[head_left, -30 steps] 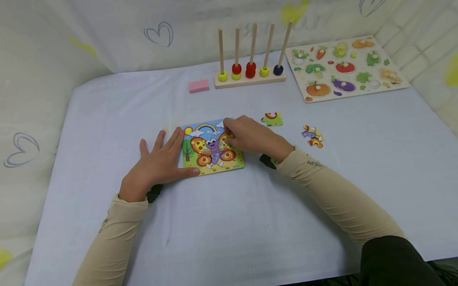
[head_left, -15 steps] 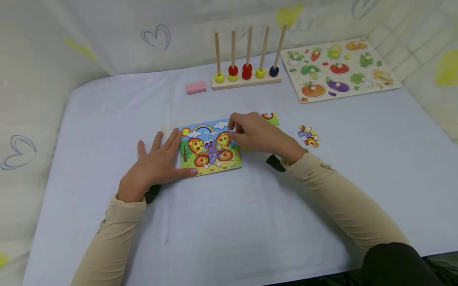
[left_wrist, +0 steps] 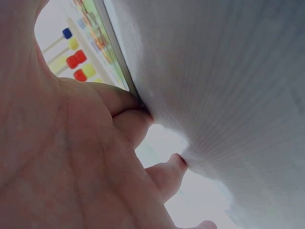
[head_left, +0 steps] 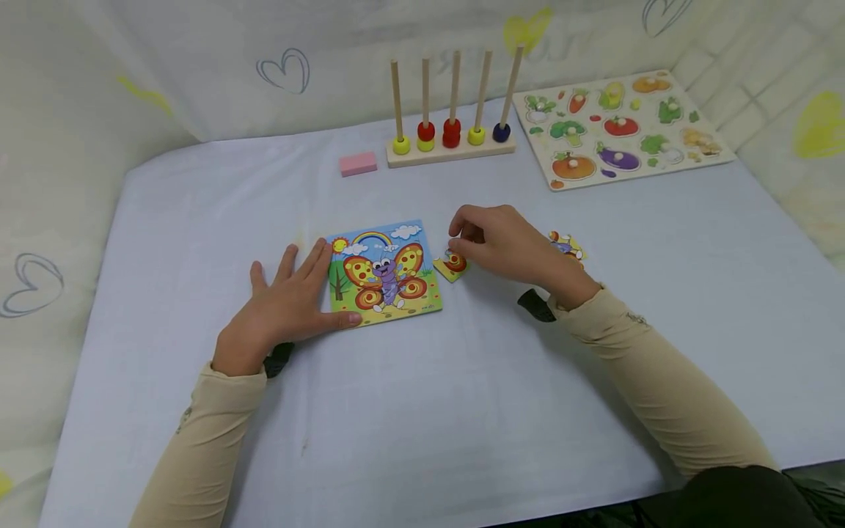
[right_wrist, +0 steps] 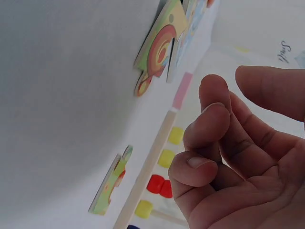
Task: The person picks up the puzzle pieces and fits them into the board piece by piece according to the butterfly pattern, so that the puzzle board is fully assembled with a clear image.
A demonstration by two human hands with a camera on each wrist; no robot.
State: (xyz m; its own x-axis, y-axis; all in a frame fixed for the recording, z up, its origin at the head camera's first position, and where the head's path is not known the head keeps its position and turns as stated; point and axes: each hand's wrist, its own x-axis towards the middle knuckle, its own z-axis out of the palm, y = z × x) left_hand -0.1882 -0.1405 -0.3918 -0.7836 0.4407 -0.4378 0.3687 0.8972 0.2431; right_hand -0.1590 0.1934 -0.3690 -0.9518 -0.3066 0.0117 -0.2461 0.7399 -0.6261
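Left hand [head_left: 280, 312]: fingers straight and spread along left edge of rectangular blue-green butterfly-picture board [head_left: 379, 275], thumb on its lower-left corner. Right hand [head_left: 507, 243]: empty, loosely curled, near red-swirled yellow-green jigsaw piece [head_left: 452, 267] just right of board on white-clothed table [head_left: 409, 418].

Puzzle [head_left: 386, 270] on table [head_left: 422, 411], loose piece [head_left: 452, 266] just right, rack [head_left: 455, 153] behind, block [head_left: 358, 164] left of rack
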